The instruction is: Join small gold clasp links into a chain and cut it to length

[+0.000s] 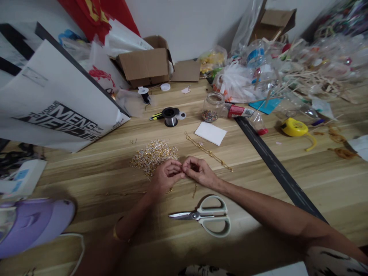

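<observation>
My left hand [166, 177] and my right hand [198, 171] meet at the middle of the wooden table [258, 184], fingers curled and pinched together on something small that I cannot make out. A short gold strand dangles under them. Just beyond my left hand lies a heap of gold beaded pieces [153, 154]. A gold chain [209, 152] stretches away to the right of the heap. Pale-handled scissors [205, 217] lie shut on the table just in front of my hands.
A wire spool [170, 116], a bead jar [212, 107], a white card [211, 133], a black ruler [273, 161] and a yellow tape measure [294, 127] lie farther back. Cardboard boxes [146, 63], bags and plastic clutter fill the rear. A purple cap [31, 224] sits near left.
</observation>
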A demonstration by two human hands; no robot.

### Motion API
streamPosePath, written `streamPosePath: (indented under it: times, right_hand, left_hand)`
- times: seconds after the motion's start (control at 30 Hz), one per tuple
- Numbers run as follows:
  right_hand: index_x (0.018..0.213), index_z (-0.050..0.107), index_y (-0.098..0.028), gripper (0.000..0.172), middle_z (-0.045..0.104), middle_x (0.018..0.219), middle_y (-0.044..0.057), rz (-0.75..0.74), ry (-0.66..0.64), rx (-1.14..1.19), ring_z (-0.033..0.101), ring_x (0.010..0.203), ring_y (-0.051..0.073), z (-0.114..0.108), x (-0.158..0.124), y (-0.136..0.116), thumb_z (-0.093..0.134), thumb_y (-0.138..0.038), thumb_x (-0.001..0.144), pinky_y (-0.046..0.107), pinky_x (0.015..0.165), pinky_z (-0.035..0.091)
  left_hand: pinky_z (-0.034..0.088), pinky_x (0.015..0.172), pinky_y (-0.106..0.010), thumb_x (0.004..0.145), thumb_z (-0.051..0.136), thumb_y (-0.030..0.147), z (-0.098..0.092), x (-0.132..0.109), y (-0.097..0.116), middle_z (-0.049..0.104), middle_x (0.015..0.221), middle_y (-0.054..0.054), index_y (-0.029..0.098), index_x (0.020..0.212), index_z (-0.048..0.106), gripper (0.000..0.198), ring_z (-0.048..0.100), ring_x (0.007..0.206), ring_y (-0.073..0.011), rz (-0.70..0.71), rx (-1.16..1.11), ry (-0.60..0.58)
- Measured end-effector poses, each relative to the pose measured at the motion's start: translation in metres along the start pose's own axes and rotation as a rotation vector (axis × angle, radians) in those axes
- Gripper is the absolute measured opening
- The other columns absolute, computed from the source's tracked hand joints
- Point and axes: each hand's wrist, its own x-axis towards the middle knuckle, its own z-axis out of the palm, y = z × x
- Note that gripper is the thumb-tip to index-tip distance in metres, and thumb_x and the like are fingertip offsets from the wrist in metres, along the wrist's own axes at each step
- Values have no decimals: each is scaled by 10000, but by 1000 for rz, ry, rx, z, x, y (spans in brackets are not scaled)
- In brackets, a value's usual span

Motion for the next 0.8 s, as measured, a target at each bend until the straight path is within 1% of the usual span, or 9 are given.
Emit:
streamPosePath:
  times: [0.07,0.17,0.23,0.33,0.47,0.63,0.7,0.8]
  right_hand:
    - [744,525,-153,276,492,640,-14,1,2,-3,437,582,102,0,0,-1,582,-415,809,220,540,337]
    - [746,531,-151,275,503,642,-10,-9,1,-7,432,581,103,-1,0,-2,579,-413,813,222,538,330]
    - [749,536,-147,264,505,654,-7,-21,-5,-9,436,593,104,-2,0,-1,578,-399,819,225,551,334]
    - [767,540,-145,247,512,668,-4,-27,-21,2,442,604,105,-2,0,-1,569,-382,831,229,569,341]
    - [763,538,-147,265,519,657,-6,-14,-27,16,444,598,105,-2,0,-3,564,-402,832,225,561,337]
    - [766,531,-153,284,524,659,-6,15,-45,44,465,604,109,-2,0,-4,565,-429,826,230,574,352]
    - [767,531,-153,281,518,656,-8,13,-48,50,456,598,107,-2,0,-5,570,-425,824,228,564,344]
    - [752,531,-152,287,500,642,-12,16,-46,35,440,590,103,-2,0,-8,576,-427,818,228,555,335]
  left_hand:
    - [511,664,-257,618,746,245,-1,0,1,694,738,-35,136,804,584,269,651,684,-144,-10,13,7]
    - [504,608,-254,662,708,301,-3,1,4,682,644,-22,130,744,614,211,638,606,-142,-23,42,12]
    - [503,596,-252,658,706,309,-4,1,6,671,608,-14,130,702,619,203,631,585,-140,-26,62,20]
    - [509,611,-260,642,713,306,-4,1,8,672,618,-9,136,692,615,202,638,601,-146,-39,62,27]
    - [515,632,-272,632,721,305,-4,0,8,676,632,-10,139,694,597,217,650,626,-156,-48,4,27]
    - [515,662,-276,587,757,277,-6,-1,7,680,655,-10,135,671,587,237,654,642,-154,-101,-62,7]
    - [512,672,-274,602,751,284,-7,-1,7,679,658,-11,134,671,595,227,649,645,-150,-97,-60,-10]
    - [504,675,-267,669,707,315,-7,-2,8,680,664,-22,131,692,620,205,637,653,-143,-71,-30,-35]
